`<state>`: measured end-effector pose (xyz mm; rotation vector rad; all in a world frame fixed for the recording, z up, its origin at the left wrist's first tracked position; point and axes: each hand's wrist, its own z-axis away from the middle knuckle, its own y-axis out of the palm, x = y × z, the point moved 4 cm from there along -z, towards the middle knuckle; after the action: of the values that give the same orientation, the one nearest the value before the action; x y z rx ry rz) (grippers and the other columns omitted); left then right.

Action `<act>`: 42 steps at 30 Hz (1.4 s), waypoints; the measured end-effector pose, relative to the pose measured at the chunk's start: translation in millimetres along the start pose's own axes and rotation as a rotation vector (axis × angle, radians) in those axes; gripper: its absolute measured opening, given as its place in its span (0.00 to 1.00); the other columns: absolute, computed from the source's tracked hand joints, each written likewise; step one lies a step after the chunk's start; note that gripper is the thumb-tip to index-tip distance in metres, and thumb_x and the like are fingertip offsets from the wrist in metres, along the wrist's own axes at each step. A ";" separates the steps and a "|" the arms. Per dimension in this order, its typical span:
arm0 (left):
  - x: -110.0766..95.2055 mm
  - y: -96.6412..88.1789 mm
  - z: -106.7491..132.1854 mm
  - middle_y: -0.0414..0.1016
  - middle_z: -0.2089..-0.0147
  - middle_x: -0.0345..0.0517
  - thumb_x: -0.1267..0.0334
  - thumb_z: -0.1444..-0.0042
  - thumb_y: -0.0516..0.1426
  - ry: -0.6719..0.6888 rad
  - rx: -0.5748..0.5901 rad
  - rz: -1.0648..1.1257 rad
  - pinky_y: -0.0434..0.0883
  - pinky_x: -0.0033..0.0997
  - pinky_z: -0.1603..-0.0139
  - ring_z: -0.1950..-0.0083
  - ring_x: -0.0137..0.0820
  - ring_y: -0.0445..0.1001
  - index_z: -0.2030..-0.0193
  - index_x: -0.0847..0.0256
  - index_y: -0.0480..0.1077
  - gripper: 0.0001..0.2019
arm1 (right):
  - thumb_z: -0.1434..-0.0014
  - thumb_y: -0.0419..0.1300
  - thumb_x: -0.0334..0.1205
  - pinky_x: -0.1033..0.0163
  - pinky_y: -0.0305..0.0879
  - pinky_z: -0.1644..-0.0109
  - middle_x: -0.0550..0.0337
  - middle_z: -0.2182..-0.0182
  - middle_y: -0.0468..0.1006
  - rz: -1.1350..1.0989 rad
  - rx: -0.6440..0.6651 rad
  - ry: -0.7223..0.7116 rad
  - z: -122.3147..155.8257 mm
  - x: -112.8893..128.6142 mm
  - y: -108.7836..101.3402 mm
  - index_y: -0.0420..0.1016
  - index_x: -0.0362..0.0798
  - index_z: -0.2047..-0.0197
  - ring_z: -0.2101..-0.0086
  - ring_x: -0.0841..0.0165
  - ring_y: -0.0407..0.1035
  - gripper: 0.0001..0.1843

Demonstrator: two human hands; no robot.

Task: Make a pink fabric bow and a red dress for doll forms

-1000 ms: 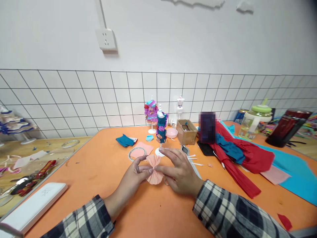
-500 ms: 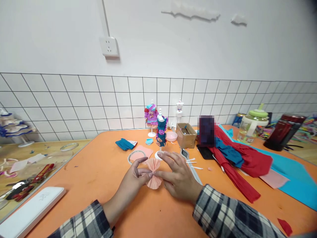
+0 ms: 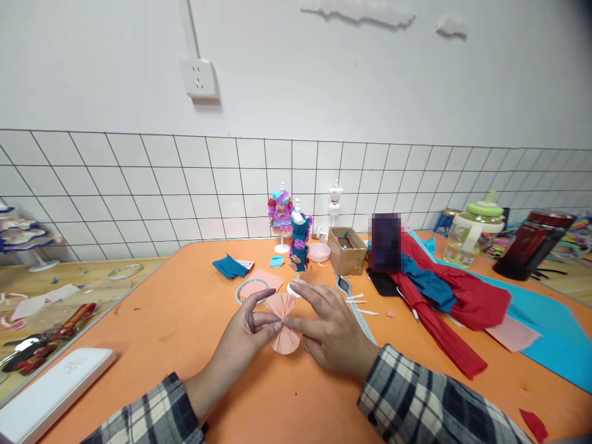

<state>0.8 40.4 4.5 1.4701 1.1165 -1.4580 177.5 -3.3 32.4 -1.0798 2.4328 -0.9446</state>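
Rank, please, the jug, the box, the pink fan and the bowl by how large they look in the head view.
1. jug
2. box and fan: about alike, and the fan is nearer the camera
3. bowl

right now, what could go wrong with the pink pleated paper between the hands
The pleated paper is pinched only at its middle by the left hand, right hand against it; a slip could let the folds spring open. The teal-dressed mannequin stands just behind and might get knocked over.
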 end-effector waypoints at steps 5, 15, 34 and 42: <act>-6.7 1.9 -0.8 0.82 0.66 0.49 0.54 0.54 0.66 -0.011 -0.016 0.006 0.68 0.31 0.60 0.63 0.36 0.78 0.38 0.64 0.53 0.40 | 0.44 0.56 0.28 0.46 0.56 0.39 0.54 0.33 0.55 -0.001 0.000 -0.009 1.2 -0.4 0.8 0.75 0.54 0.48 0.38 0.57 0.54 0.22; -17.4 1.2 3.6 0.78 0.75 0.39 0.56 0.54 0.66 0.012 -0.039 0.017 0.66 0.28 0.65 0.71 0.31 0.74 0.34 0.65 0.50 0.44 | 0.43 0.56 0.29 0.44 0.54 0.38 0.55 0.33 0.56 -0.004 0.053 -0.041 -0.6 0.3 -0.3 0.71 0.57 0.42 0.38 0.57 0.53 0.26; -3.0 11.5 3.8 0.73 0.77 0.33 0.64 0.56 0.64 -0.087 0.104 -0.018 0.59 0.26 0.72 0.77 0.27 0.66 0.38 0.62 0.53 0.39 | 0.46 0.54 0.25 0.54 0.59 0.50 0.59 0.52 0.77 -0.243 0.037 0.143 0.1 -1.2 4.6 0.73 0.51 0.64 0.55 0.65 0.69 0.13; 8.0 9.7 4.3 0.73 0.75 0.35 0.63 0.54 0.64 -0.136 0.162 0.094 0.61 0.28 0.68 0.73 0.28 0.68 0.35 0.63 0.50 0.42 | 0.47 0.54 0.22 0.49 0.58 0.40 0.55 0.41 0.67 -0.265 0.090 0.114 1.9 -12.6 -1.0 0.72 0.53 0.51 0.42 0.62 0.60 0.23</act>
<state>8.2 33.8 -4.3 1.4884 0.8528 -1.5867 187.4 4.8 31.9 -1.3744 2.3471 -1.2157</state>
